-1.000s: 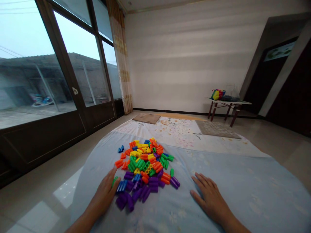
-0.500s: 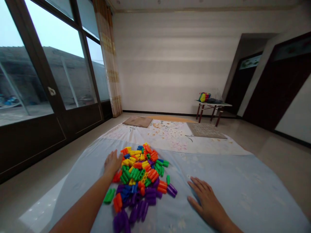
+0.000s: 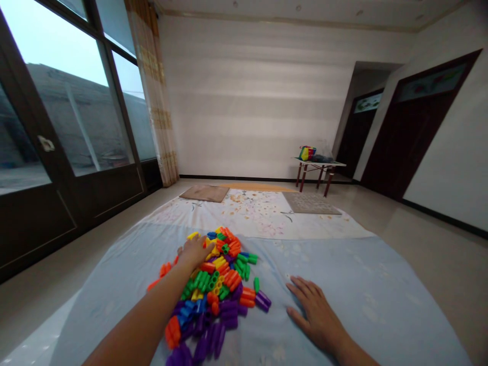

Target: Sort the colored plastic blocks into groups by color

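Note:
A heap of bullet-shaped plastic building blocks (image 3: 208,278) in green, orange, yellow, blue and purple lies on the light blue sheet. My left hand (image 3: 193,250) is over the upper left of the heap, its fingers apart and touching yellow and orange blocks; nothing is seen gripped in it. Purple blocks (image 3: 209,339) spread along the near edge, and some orange blocks (image 3: 164,269) show left of my forearm. To the right of the heap, my right hand (image 3: 314,310) rests flat on the sheet with fingers stretched out, holding nothing.
Beyond the blue sheet (image 3: 343,279) lies a white flowered cloth (image 3: 259,218) with a brown mat (image 3: 204,193) and a grey patterned mat (image 3: 310,203). A small table (image 3: 322,163) with a colourful bag (image 3: 307,153) stands by the far wall. Glass doors (image 3: 87,117) line the left.
My left hand has moved from the heap's left side onto its upper part. Orange blocks now show farther left. The view has turned slightly right; my right hand stays on the sheet.

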`<move>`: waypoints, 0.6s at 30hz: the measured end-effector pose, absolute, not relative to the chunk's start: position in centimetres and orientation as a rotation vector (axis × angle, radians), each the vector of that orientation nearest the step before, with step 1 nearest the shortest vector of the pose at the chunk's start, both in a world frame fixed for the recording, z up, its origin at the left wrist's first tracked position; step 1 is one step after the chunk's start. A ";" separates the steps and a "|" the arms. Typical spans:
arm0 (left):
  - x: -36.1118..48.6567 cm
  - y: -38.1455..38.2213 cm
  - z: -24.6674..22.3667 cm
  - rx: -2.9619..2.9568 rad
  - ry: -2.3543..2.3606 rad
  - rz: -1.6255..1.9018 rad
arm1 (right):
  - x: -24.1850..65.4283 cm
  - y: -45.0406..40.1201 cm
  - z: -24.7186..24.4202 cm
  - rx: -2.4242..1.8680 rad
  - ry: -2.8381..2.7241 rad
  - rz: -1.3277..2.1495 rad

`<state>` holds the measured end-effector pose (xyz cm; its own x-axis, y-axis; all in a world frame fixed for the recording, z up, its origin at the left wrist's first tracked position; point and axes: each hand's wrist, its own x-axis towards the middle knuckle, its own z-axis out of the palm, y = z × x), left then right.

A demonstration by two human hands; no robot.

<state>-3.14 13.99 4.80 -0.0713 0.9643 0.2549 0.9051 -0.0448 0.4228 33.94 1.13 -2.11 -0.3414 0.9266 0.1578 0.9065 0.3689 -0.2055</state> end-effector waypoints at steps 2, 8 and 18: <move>-0.3 11.5 5.6 2.117 2.091 0.688 | 34.0 1.2 -2.1 -1.634 -2.390 0.120; 9.7 2.7 4.0 2.542 1.536 0.420 | 33.9 1.1 -1.8 -1.635 -2.394 0.139; 8.8 -0.1 2.1 2.532 1.899 0.220 | 34.3 1.2 -2.1 -1.575 -2.368 0.152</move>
